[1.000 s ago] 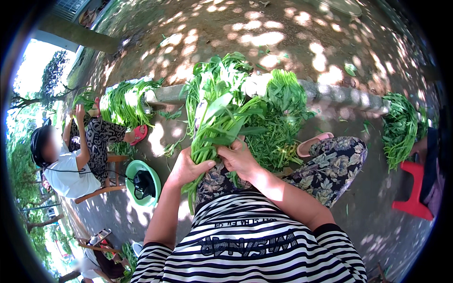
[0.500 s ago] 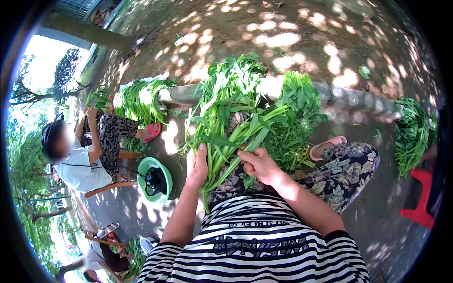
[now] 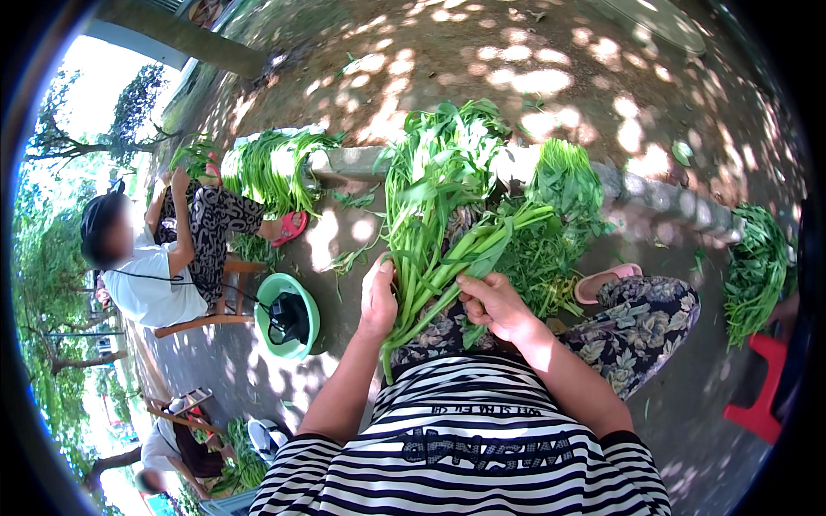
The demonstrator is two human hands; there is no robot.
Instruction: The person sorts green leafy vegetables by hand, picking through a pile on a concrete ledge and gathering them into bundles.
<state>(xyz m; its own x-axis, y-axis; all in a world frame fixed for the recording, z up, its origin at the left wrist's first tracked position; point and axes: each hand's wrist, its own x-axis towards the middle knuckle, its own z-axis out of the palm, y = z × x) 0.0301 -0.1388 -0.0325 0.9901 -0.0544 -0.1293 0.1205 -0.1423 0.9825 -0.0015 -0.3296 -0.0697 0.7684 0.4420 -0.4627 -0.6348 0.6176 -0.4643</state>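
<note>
The left hand (image 3: pixel 379 297) is loosely closed about the lower stems of a bunch of leafy greens (image 3: pixel 434 279), its fingers partly hidden behind them. The right hand (image 3: pixel 497 305) is curled, thumb and forefinger pinching a stem at the bunch's right edge. The bunch lies between both hands. Beyond the right hand lies a leafy heap (image 3: pixel 538 267); left of the left hand stands a green basin (image 3: pixel 291 351).

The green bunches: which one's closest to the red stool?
The bunch at the far right, just above the red stool in the picture; the other bunches are all further left.
</note>
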